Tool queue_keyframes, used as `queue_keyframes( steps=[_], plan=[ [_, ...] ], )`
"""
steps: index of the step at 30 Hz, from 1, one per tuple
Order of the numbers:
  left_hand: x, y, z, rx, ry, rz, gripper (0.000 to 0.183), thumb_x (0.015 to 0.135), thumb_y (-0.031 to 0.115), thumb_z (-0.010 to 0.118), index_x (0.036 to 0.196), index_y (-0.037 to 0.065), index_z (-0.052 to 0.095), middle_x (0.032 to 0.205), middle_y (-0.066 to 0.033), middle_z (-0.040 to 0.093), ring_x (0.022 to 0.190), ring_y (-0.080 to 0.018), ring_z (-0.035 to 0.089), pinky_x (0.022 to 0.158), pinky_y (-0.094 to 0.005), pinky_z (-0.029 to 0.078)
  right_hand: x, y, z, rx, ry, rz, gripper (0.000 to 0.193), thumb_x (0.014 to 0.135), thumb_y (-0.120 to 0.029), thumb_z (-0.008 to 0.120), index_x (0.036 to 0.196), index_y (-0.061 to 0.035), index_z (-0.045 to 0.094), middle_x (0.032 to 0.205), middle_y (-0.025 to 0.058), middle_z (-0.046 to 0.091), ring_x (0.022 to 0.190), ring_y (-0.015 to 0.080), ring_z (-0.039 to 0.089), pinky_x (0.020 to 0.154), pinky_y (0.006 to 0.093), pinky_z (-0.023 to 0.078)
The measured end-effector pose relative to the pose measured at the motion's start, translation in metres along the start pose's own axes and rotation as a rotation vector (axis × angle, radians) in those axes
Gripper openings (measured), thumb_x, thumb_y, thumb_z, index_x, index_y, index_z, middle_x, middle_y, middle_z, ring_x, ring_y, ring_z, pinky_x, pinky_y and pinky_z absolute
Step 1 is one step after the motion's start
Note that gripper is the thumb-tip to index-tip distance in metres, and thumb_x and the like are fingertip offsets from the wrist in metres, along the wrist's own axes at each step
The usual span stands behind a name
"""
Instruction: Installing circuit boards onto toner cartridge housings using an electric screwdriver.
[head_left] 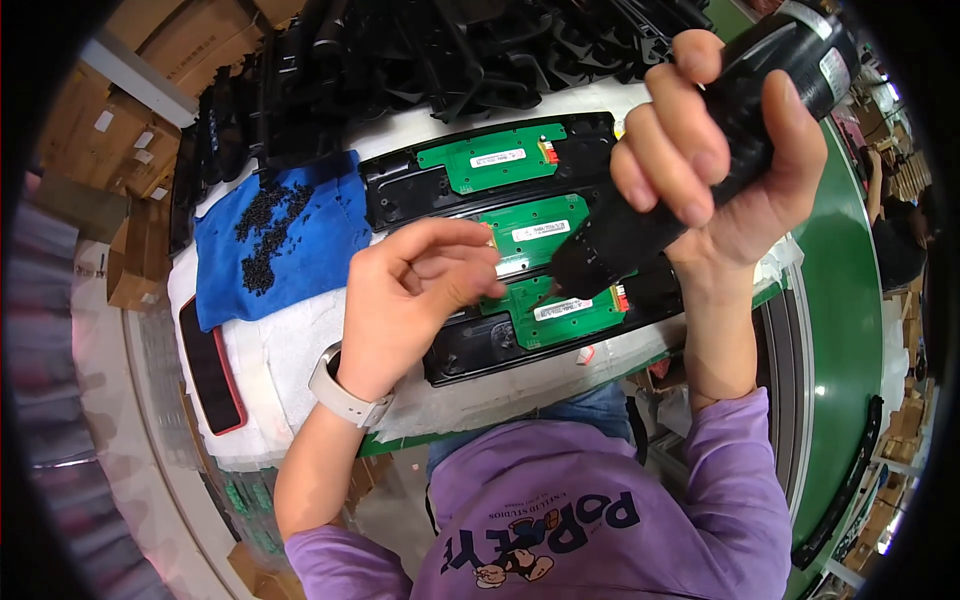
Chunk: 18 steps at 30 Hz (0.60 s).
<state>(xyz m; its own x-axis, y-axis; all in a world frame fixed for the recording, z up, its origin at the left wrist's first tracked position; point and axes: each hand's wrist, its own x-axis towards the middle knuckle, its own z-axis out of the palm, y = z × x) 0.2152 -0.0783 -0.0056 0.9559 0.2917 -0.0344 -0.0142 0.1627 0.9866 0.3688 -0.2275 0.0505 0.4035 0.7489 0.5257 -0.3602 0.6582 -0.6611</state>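
Right hand (740, 215) clamped round chunky black driver (618, 232) above white-labelled green board (545, 332); left hand (415, 280) near board, can't tell its grip.

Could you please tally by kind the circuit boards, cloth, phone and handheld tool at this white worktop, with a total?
Green circuit boards: 3
Blue cloth: 1
Red-edged phone: 1
Black handheld tool, in the right hand: 1
Total: 6
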Motion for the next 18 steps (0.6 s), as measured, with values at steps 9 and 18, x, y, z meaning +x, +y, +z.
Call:
queue_keyframes(
  steps=[9,18],
  plan=[
    [-0.004,-0.004,-0.001,0.531,0.130,0.167,0.011,0.078,0.009,0.067,0.073,0.000,0.063,0.051,0.0013,0.051,0.046,-0.0016,0.041,0.044,-0.0181,0.032,-0.005,0.012,0.012,-0.476,0.034,0.094,0.043,0.079,-0.036,0.059,0.098,-0.0011,0.040,0.053,0.0015,0.041,0.036,0.0106,0.039,0.039,0.0256,0.034],
    [-0.001,-0.014,0.003,1.048,-0.212,0.530,0.005,0.072,0.006,0.067,0.075,0.004,0.064,0.065,-0.0075,0.059,0.052,-0.0197,0.056,0.047,-0.0280,0.043,0.003,0.022,0.025,-0.573,0.154,0.164,0.026,0.076,-0.019,0.059,0.083,0.0000,0.042,0.051,0.0041,0.043,0.037,0.0107,0.039,0.034,0.0232,0.031]
  ],
)
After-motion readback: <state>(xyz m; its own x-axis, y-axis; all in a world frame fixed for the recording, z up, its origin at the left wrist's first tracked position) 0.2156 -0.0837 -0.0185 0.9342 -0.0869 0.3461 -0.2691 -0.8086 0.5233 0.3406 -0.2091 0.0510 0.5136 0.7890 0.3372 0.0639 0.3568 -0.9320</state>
